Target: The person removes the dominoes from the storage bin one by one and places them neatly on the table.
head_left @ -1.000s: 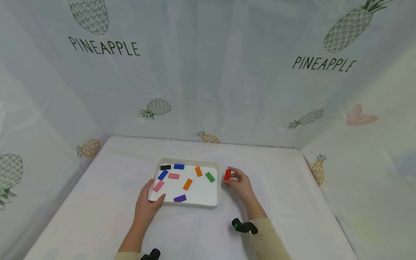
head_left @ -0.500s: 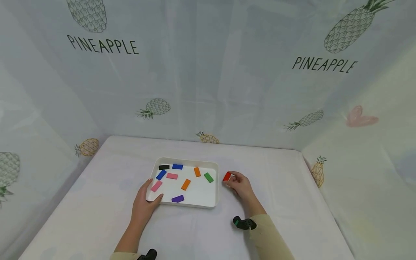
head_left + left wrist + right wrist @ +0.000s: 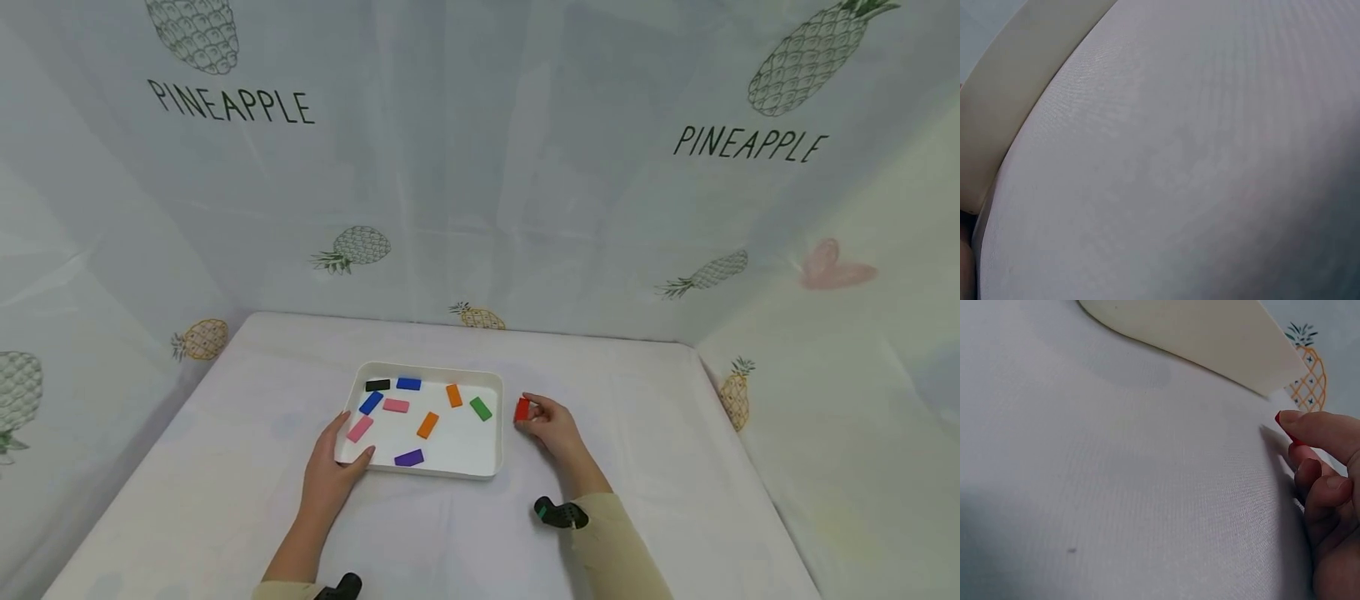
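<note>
right hand (image 3: 553, 425) pinches red block (image 3: 522, 409) between thumb and fingers, just right of white tray (image 3: 461, 446); left hand (image 3: 327, 475) grips its near-left corner; advise light, even pinch, steady tray, block clear of the rim.

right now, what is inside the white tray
A black block, two blue blocks, two pink blocks, two orange blocks, a green block and a purple block. Anything under them is hidden; the left hand covers part of the tray.
</note>
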A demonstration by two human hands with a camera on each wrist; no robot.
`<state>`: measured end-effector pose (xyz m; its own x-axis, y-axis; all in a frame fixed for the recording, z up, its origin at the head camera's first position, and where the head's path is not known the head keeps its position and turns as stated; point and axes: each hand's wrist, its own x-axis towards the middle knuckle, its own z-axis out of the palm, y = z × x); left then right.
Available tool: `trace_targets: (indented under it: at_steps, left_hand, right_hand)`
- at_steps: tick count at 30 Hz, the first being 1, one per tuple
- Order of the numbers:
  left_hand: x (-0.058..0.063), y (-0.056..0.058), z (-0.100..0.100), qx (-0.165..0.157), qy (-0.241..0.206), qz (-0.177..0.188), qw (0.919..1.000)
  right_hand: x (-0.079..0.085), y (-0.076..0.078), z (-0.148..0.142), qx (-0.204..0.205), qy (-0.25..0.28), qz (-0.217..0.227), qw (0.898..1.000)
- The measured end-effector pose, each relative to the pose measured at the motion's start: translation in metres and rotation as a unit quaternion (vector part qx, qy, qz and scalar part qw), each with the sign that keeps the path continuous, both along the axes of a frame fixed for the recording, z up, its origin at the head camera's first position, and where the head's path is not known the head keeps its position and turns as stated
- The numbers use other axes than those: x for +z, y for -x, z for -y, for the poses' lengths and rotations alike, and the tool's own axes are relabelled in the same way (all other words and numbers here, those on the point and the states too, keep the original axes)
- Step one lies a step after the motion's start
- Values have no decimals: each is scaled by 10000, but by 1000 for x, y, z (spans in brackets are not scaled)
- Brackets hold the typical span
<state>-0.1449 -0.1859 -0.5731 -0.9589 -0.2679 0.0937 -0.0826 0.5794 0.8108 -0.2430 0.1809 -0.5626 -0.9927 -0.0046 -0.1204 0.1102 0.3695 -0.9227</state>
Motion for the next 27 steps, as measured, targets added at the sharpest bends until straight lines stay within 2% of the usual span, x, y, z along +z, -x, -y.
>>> trace_targets:
  at_steps: [4, 8, 12, 16, 21, 27]
  left_hand:
    - [-1, -1, 0, -8, 61, 27, 10000]
    - [-1, -1, 2, 11, 122, -121, 9999]
    - [0, -1, 2, -11, 58, -205, 9998]
    - [0, 1, 1, -10, 28, -162, 9999]
    - [4, 1, 0, -26, 59, -52, 10000]
    - [4, 0, -1, -75, 48, 43, 10000]
  right_hand:
    - [-2, 0, -1, 110, -99, -38, 9999]
    - [-1, 0, 0, 245, -104, 17, 9996]
    - [1, 1, 1, 171, -58, 122, 9998]
    - [3, 1, 1, 135, -122, 90, 9998]
    - [6, -1, 2, 355, -420, -122, 9984]
    - [7, -3, -1, 428, -427, -9, 9982]
